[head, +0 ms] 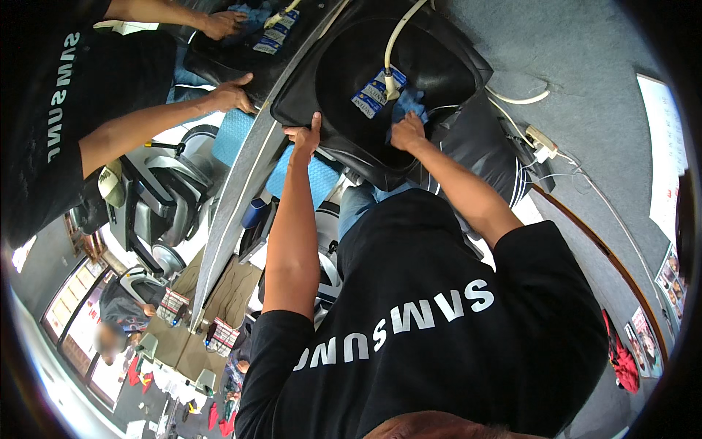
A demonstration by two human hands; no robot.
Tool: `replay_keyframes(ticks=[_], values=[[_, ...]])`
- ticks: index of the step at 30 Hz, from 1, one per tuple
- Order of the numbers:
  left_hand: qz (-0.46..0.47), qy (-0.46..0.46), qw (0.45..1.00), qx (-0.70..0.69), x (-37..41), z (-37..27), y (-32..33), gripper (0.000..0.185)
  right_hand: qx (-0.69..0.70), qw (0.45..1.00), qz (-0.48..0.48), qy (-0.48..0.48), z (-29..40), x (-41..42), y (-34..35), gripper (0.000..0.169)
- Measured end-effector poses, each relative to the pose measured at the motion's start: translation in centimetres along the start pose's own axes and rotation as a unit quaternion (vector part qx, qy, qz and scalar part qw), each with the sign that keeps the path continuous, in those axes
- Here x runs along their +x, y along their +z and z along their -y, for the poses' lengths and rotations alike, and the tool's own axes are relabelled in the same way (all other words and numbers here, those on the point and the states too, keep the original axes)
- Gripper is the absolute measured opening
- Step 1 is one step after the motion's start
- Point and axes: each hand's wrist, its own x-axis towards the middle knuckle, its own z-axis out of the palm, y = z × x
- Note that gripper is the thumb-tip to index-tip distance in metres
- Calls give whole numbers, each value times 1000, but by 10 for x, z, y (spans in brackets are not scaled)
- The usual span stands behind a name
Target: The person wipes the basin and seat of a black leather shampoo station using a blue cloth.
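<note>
A black wash basin (351,60) lies before me, with a glossy rim and a rounded hollow. My left hand (303,136) rests on its left front corner, thumb up along the rim and fingers over the edge. Bunched under the fingers of my right hand (407,131) is a blue cloth (411,103), against the inside of the basin on the right. Beside the cloth lies a joined strip of blue and white sachets (368,102) bearing writing. A cream hose (391,46) comes down from the top, and its nozzle (391,89) overlaps the sachets.
A large mirror (181,219) on the left reflects my arms and the basin. Below the basin is a light-blue textured pad (307,174). Black upholstery with white piping (474,156) stands at right, near a plugged power strip (540,140). Another person (123,302) appears at far left.
</note>
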Motion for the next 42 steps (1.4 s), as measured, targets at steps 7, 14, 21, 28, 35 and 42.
replay_keyframes(ticks=[7, 14, 21, 28, 35, 42], values=[[-13, 11, 1000, -1, 11, 6, 9, 155, 254, 962, -1, -98, -7, -46, -4, 41], [-47, 19, 999, 2, 24, 16, 6, 155, 434, 895, -100, -16, -92, -36, -90, 40], [-25, 15, 1000, -1, 6, 4, 3, 151, 362, 851, -311, 220, -153, 40, -101, 53], [-31, 29, 999, 5, 10, 9, 4, 149, 21, 932, -360, -30, -115, 87, -65, 48], [-36, 30, 999, 13, 18, 16, 7, 147, 23, 998, -39, 35, -105, 53, -34, 39], [-40, 22, 999, 19, 22, 19, 10, 148, 253, 947, -132, 148, -128, 39, -93, 42]])
